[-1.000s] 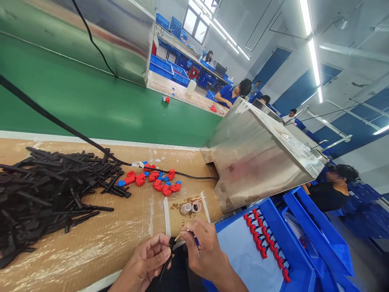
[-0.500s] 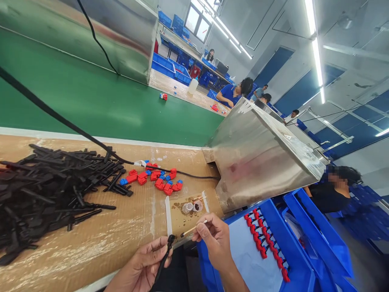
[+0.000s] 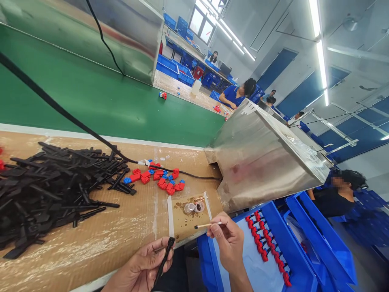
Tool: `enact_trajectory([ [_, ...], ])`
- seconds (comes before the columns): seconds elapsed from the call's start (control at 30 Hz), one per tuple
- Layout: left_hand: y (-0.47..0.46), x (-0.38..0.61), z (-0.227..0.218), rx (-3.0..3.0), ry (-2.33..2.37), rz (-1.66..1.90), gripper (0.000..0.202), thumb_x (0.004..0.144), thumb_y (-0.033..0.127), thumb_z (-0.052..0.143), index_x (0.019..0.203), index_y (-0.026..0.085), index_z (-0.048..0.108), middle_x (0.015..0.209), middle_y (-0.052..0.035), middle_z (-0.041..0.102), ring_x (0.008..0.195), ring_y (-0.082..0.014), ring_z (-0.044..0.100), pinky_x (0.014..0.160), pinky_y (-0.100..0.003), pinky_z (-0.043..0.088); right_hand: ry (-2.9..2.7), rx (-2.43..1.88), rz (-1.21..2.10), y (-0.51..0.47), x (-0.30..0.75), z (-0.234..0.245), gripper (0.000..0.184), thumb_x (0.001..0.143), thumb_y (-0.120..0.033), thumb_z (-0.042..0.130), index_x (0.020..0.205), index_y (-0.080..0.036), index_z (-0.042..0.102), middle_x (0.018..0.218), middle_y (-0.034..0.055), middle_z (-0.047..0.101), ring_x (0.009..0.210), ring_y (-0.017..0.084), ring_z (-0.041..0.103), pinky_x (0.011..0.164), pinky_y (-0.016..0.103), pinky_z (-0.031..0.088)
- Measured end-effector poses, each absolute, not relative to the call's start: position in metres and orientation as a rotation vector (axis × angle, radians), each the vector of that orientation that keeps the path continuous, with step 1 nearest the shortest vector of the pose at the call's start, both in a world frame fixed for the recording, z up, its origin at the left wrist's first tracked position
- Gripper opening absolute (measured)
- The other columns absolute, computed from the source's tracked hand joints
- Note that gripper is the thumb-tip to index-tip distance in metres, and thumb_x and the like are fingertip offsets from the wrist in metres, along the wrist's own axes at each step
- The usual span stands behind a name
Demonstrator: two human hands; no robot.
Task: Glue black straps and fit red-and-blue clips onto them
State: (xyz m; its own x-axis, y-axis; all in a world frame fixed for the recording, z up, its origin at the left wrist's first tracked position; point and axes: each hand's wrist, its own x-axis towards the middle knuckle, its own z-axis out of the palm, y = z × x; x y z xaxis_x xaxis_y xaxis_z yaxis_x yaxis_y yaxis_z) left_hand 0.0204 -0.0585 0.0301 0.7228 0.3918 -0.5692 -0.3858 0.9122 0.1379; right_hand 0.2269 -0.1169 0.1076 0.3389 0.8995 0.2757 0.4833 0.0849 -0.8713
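- Nowhere in view is there any readable writing, brand or label; the parts, bins and metal housing are all plain.
- Low in the frame, the left hand (image 3: 145, 265) has its grip closed loosely around a slim black plastic strip (image 3: 164, 260), which stands tilted with its upper end just off the front edge of the tabletop (image 3: 91, 239).
- Beside it, the right hand (image 3: 228, 242) pinches a thin wooden stick (image 3: 208, 224) between thumb and fingertips; the stick lies nearly level, its darker tip pointing left, apart from the strip.
- Just beyond the stick, two small round cups (image 3: 193, 207) sit on a stained patch of the cardboard cover, between two white strips.
- Farther back lies a scatter of red and blue clips (image 3: 159, 179), and a black cable (image 3: 75, 125) runs across them toward the steel housing (image 3: 261, 158).
- To the left, a large heap of black strips (image 3: 51, 190) covers much of the cardboard.
- Behind the cardboard runs a green conveyor belt (image 3: 100, 101).
- Under the right hand, a blue bin (image 3: 300, 267) holds a row of finished red-capped pieces (image 3: 267, 247) on a pale sheet.
- Other people sit at work farther along the line and on the right, well apart from these hands.
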Motion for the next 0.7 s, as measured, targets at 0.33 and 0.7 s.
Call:
enact_trajectory([
  [0.33, -0.058, 0.012, 0.063, 0.159, 0.613, 0.469, 0.046, 0.046, 0.034, 0.109, 0.08, 0.017, 0.083, 0.073, -0.0015, 0.069, 0.067, -0.0116, 0.057, 0.06, -0.014, 0.048, -1.912, -1.526, 0.184, -0.132, 0.194, 0.108, 0.012, 0.107, -0.019, 0.051, 0.109, -0.024, 0.062, 0.091, 0.0015, 0.075, 0.081, 0.016, 0.07, 0.077, 0.028, 0.049],
  [0.7, -0.06, 0.02, 0.036, 0.194, 0.54, 0.517, 0.041, 0.05, 0.035, 0.106, 0.079, 0.017, 0.082, 0.07, -0.0025, 0.068, 0.065, -0.0146, 0.053, 0.063, -0.021, 0.05, -2.152, -1.379, 0.153, -0.116, 0.186, 0.113, 0.021, 0.103, -0.007, 0.045, 0.107, -0.023, 0.059, 0.081, 0.0046, 0.072, 0.063, 0.017, 0.062, 0.057, 0.028, 0.044],
])
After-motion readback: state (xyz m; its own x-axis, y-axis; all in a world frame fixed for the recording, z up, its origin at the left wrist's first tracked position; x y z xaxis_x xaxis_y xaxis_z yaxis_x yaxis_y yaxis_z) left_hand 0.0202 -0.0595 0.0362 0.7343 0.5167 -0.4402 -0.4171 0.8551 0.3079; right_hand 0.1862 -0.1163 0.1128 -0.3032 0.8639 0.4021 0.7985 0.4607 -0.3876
